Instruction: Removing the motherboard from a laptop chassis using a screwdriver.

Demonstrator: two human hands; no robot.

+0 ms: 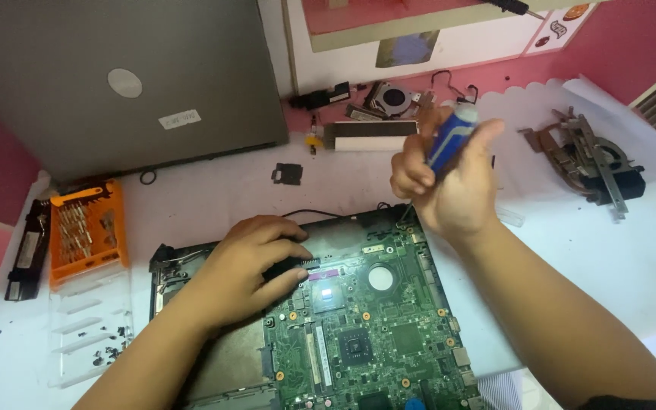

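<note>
An opened laptop base (184, 254) lies in front of me with its green motherboard (373, 334) exposed. My left hand (248, 269) rests flat on the board's upper left part, fingers over a dark connector. My right hand (449, 178) grips a blue-and-white screwdriver (449, 137) upright, its tip pointing down at the board's top right corner.
A closed grey laptop (127, 83) lies at the back left. An orange bit case (85, 228) and its clear lid with small screws (89, 334) sit at the left. A cooling fan with heat pipe (590, 156), another fan (392, 99) and small parts lie at the back.
</note>
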